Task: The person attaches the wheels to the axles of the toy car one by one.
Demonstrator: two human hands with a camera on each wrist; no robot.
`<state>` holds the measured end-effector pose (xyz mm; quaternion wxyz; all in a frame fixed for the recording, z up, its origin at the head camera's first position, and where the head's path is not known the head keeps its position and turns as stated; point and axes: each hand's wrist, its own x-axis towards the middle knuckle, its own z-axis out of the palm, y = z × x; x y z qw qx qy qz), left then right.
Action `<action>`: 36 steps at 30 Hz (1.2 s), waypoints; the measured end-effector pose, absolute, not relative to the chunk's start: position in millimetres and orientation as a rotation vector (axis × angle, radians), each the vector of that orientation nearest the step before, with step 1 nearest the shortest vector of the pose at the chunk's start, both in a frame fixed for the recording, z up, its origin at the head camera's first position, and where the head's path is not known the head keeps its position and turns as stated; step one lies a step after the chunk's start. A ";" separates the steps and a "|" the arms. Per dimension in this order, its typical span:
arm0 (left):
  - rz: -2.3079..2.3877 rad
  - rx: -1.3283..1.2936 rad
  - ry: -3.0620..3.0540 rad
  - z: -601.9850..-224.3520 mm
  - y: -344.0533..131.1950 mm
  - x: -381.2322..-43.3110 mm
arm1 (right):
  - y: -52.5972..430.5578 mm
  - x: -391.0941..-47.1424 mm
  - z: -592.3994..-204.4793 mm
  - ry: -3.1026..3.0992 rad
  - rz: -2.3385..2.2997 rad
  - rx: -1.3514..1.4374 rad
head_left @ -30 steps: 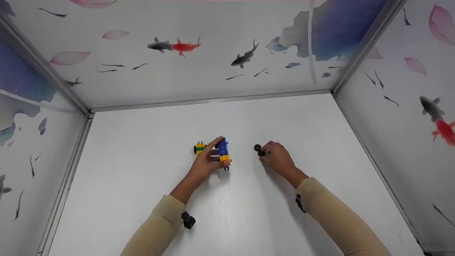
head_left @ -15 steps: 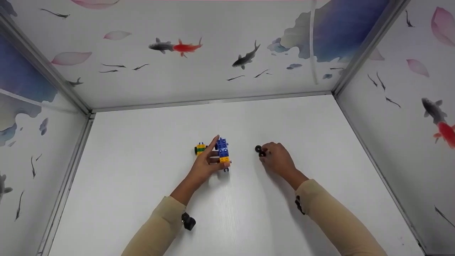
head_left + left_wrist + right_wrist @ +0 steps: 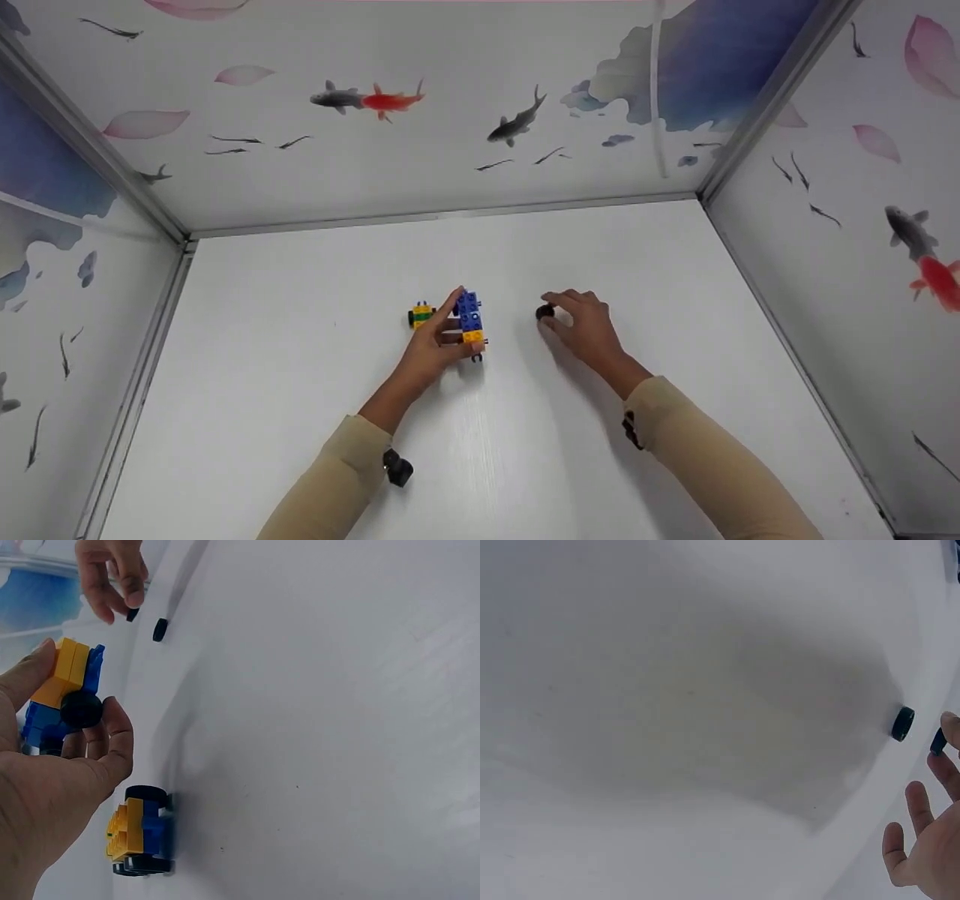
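My left hand [image 3: 426, 355] holds a blue and yellow toy-brick vehicle [image 3: 470, 316] above the table, thumb at its near end and fingers along the far side. A black wheel [image 3: 81, 710] is fitted on the vehicle's side in the left wrist view. Small pegs stick out on its right side in the head view. My right hand [image 3: 592, 334] pinches a loose black wheel [image 3: 938, 741] between thumb and finger. Another black wheel [image 3: 903, 724] stands on the table just beside it; in the head view the two wheels overlap.
A second toy-brick vehicle [image 3: 142, 832], yellow, green and blue with black wheels, stands on the white table [image 3: 337, 450] left of my left hand. Walls printed with fish [image 3: 517, 120] close off the table at the back and both sides.
My right hand's fingers have spread and shifted slightly away from me, bringing the pinched wheel over the one on the table. The left hand and its vehicle have stayed nearly still.
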<state>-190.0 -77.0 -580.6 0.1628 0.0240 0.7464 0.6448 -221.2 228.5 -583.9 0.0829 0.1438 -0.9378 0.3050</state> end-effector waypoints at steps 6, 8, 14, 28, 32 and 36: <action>1.855 0.087 2.115 -581.4 -73.5 -189.9 | 212.8 -222.2 -572.1 -2.747 0.966 0.482; 1.851 0.097 2.121 -580.6 -73.2 -189.3 | 206.4 -222.5 -568.9 -2.753 0.988 0.474; 1.835 0.090 2.129 -578.2 -72.5 -187.4 | 188.5 -224.2 -562.7 -2.763 1.044 0.476; 1.852 0.133 2.125 -578.8 -71.5 -186.4 | 157.1 -225.3 -564.1 -2.694 1.163 0.548; 1.880 0.129 2.095 -581.7 -71.5 -187.2 | 153.9 -225.6 -567.1 -2.651 1.217 0.573; 1.899 0.096 2.064 -583.4 -71.0 -188.3 | 154.1 -226.3 -568.6 -2.614 1.340 0.573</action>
